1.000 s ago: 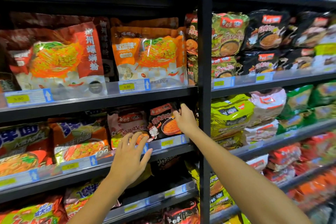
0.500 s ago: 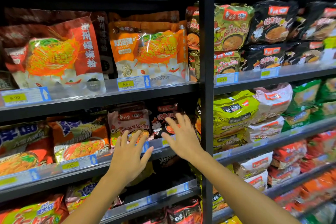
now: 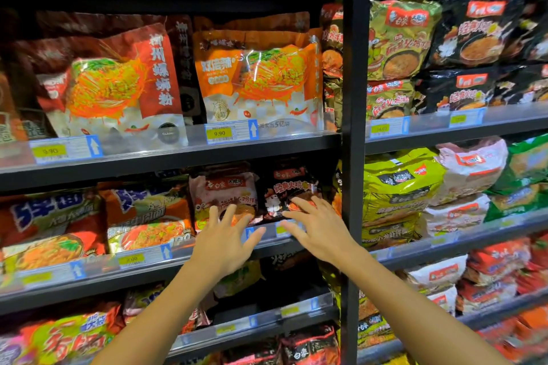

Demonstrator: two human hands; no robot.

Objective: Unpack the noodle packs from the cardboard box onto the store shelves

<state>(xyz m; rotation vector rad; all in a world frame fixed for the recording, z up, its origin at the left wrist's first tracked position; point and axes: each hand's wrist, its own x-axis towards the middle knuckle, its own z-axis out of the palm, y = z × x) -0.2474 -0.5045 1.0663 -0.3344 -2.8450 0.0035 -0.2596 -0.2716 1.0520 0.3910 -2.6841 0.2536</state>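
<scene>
A black noodle pack (image 3: 292,187) stands on the middle shelf (image 3: 166,264) beside a pink noodle pack (image 3: 224,195). My right hand (image 3: 318,228) is spread with straight fingers in front of the black pack's lower edge, holding nothing. My left hand (image 3: 225,241) is spread the same way in front of the pink pack, its fingertips over the pack's lower part. Whether either hand touches a pack is unclear. The cardboard box is out of view.
Orange noodle bags (image 3: 258,77) fill the shelf above. A black upright post (image 3: 353,157) divides the shelving. To the right sit green packs (image 3: 397,187) and black packs (image 3: 477,32). More packs line the lower shelves.
My right hand came off the black pack's right side, opened and moved down in front of it. My left hand stayed spread before the pink pack.
</scene>
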